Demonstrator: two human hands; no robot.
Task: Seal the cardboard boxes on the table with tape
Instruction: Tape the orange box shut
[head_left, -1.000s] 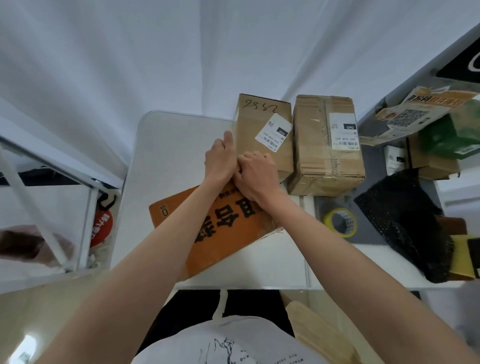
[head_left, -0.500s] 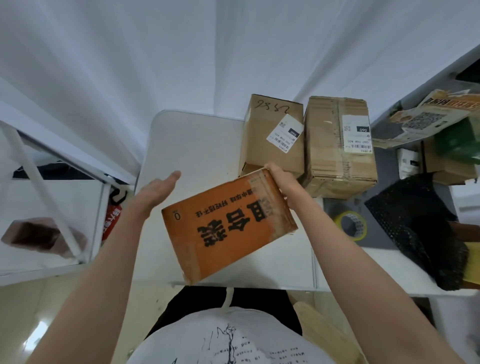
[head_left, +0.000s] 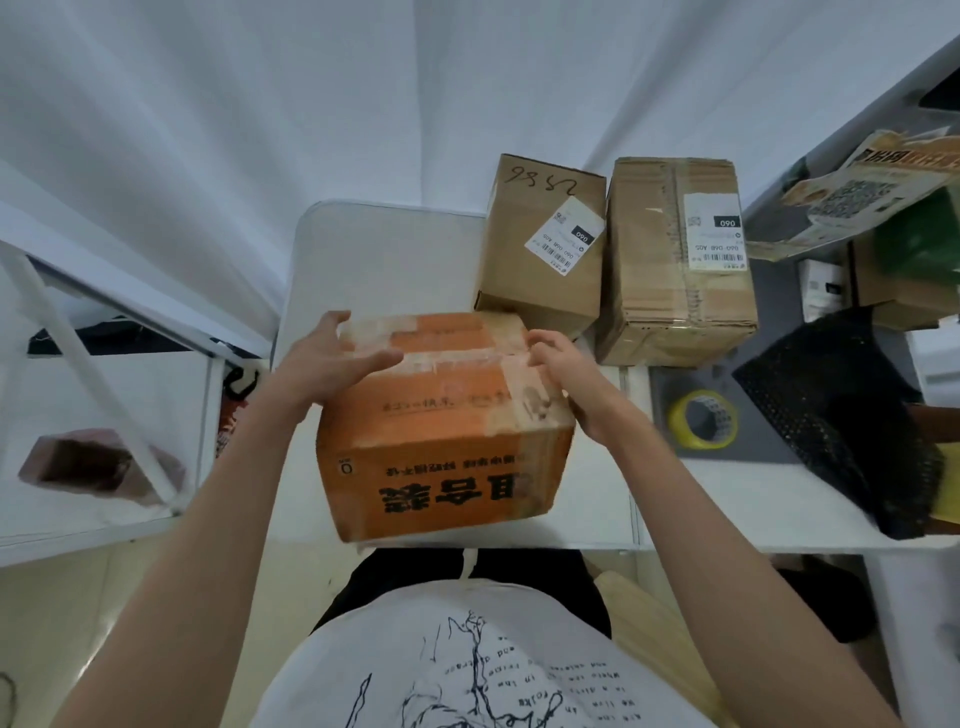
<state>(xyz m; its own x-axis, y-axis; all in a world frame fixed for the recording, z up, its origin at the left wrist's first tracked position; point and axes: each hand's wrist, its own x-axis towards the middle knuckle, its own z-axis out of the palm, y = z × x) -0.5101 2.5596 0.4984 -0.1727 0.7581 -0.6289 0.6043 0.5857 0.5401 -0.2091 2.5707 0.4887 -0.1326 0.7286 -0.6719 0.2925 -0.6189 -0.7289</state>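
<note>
step in hand: positioning. the orange box (head_left: 441, 415) sits at the near edge of the white table (head_left: 384, 260), seam face turned up, and appears tilted toward the viewer; whether its base rests flat cannot be told. old tape strips cross the top flaps. the left hand (head_left: 332, 358) lies on the far left of the top, fingers spread and nearly straight, thumb across the seam. the right hand (head_left: 561, 369) grips the right top edge with fingers curled over the corner.

judged status: this box is being set up for sealing; no fresh strip is visible being laid.

next move calls for: settling the box flat, keeping the flaps pressed shut with one hand, and freeing the other to reach the yellow tape roll (head_left: 704, 421), which lies to the right on a grey mat (head_left: 769, 452), well apart from both hands.

containers:
- orange box: flaps closed, contents hidden.
- small brown box (head_left: 540, 249), far side, with a label and handwritten digits: closed, contents hidden.
- taller brown box (head_left: 675, 265), just right of it, wrapped in tape: closed, contents hidden.
</note>
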